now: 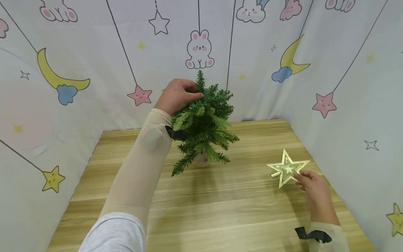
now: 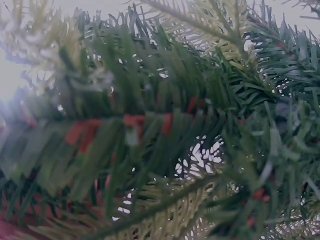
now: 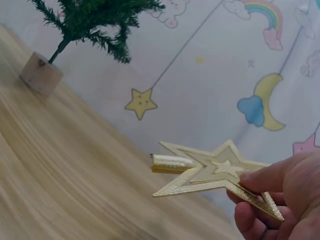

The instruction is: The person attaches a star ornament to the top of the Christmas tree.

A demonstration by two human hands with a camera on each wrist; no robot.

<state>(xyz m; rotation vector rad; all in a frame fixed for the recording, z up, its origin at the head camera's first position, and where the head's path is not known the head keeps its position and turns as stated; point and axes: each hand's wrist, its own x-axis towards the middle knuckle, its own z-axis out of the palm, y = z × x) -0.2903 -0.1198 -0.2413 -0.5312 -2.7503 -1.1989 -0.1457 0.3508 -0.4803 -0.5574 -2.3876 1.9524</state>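
Observation:
A small artificial Christmas tree (image 1: 217, 105) stands on the table, its round wooden base (image 3: 41, 75) showing below the branches. My left hand (image 1: 179, 95) pinches the tree just under its upright tip, thumb in front and some fingers hidden behind the greenery. Green needles (image 2: 165, 90) fill the left wrist view. Over the right side of the table, my right hand (image 1: 317, 190) holds a gold star tree topper (image 1: 287, 168) by its lower right part, thumb on its face. The star's short gold tube (image 3: 172, 163) points left, towards the tree.
The wood-grain table (image 1: 245, 203) ends at a pale curtain (image 1: 258, 87) printed with rabbits, moons and stars, which closes in the back and both sides. Black straps (image 1: 315, 235) circle both wrists.

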